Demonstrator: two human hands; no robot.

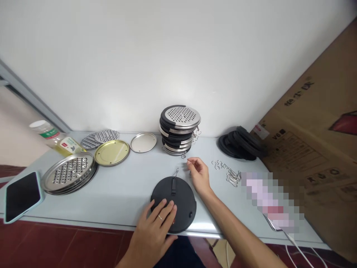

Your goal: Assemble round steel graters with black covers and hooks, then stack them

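Pale grey counter point(117, 201) spans the frame from left to right, its front edge dropping slightly toward the lower right, and we see a plain white wall point(134, 67) behind it reaching to the top. Dark red floor point(55, 242) shows at lower left; a large brown cardboard box point(312, 149) fills the right side.

At lower centre, near the counter's front edge, lies a black disc point(182, 208), with a small wire hook point(176, 172) at its upper edge. Our left hand point(157, 221) lies on it palm down, fingers extended and a little spread. Our right hand point(199, 174) is well apart from the left, just right of the hook, its fingers bent; the fingertips are blurred, so we cannot tell whether they pinch anything.

The left hand covers the disc's lower left part, and both forearms run out of the bottom of the frame. The box is cut off at the right edge. Mosaic blocks hide an item on the counter at right, with a white cable point(291, 240) coming out below. Wire clips point(232, 178) overlap at centre right, and we cannot count the plates in the stack point(180, 130) above centre.
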